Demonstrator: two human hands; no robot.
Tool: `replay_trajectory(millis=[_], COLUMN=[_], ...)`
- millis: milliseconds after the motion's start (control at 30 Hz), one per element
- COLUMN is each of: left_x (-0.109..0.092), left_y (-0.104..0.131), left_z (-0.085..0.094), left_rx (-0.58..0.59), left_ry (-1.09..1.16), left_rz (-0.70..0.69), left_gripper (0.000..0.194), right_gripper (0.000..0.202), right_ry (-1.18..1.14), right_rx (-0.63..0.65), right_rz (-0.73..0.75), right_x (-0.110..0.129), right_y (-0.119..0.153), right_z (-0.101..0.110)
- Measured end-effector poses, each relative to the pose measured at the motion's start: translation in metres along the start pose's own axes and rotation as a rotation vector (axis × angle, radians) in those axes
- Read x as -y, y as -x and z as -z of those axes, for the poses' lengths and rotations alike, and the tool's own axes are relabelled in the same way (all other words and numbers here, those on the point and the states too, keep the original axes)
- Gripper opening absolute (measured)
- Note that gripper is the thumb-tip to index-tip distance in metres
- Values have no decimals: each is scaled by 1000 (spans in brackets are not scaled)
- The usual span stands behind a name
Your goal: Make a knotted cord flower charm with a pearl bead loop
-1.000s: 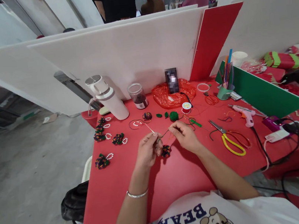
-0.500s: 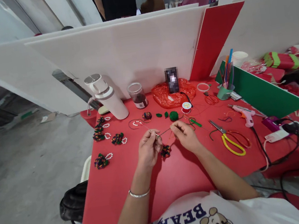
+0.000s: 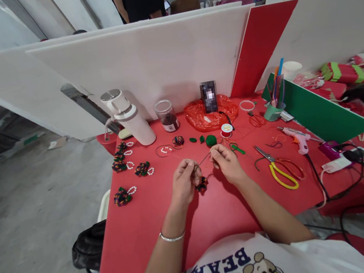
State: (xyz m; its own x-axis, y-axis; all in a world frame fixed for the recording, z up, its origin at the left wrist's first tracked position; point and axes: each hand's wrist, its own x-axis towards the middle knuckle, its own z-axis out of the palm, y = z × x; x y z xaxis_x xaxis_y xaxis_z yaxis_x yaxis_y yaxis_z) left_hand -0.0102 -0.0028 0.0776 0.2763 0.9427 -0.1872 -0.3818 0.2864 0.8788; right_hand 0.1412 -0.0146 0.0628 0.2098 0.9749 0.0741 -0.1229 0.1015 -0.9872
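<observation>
A thin dark strand of yarn is stretched between my two hands above the table. My left hand is closed in a pinch on its lower left end. The fingertips of my right hand pinch the upper right end. Just under my left fingers lies a multicoloured yarn piece, partly covered by them. Beyond my right hand are a green yarn ball, small green leaf pieces and a green-handled tool.
Several yarn pieces with white bead loops lie at the left. A white flask, a jar and a red bag stand along the back. Yellow-handled scissors, a pink glue gun and a power strip lie right.
My left hand has shifted slightly right, now covering more of the multicoloured piece. My right hand has moved a little right and up, the strand still between them.
</observation>
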Motion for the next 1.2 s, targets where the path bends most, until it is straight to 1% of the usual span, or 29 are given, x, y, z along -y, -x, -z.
replay_trajectory(millis=[167,367,533,600,700,833,900,1100,1200], left_x=[0,-2,-1,0,0,-3,-5,-1,3], left_y=[-1,-2,-2,-2,-2,-1,-1,-2,-3], left_z=[0,2,4,5,5,8,9,7,6], left_rx=[7,44,84,103,113,80,50,-53,-71], left_ry=[105,238,223,210,213,248,239,101,57], left_rz=[7,30,99,127,154,143,126,87,79], left_gripper=[38,41,39,39,37,38,38,39,40], right_gripper=[38,34,36,36,37,37,36,34,36], right_ry=[-64,-147,-150,-180,-270,-403,-425,-424,-473], right_rx=[16,145,246,282,318,287,256,223,209], right_rz=[-54,-95,-96,-106,-159,-214,-238,-303,-314], right_x=[1,0,1,1,-1,-7,-10,-12,-8], right_y=[0,1,2,1,-2,-5,-6,-7,-7], right_z=[-1,3,5,5,5,8,10,7,4])
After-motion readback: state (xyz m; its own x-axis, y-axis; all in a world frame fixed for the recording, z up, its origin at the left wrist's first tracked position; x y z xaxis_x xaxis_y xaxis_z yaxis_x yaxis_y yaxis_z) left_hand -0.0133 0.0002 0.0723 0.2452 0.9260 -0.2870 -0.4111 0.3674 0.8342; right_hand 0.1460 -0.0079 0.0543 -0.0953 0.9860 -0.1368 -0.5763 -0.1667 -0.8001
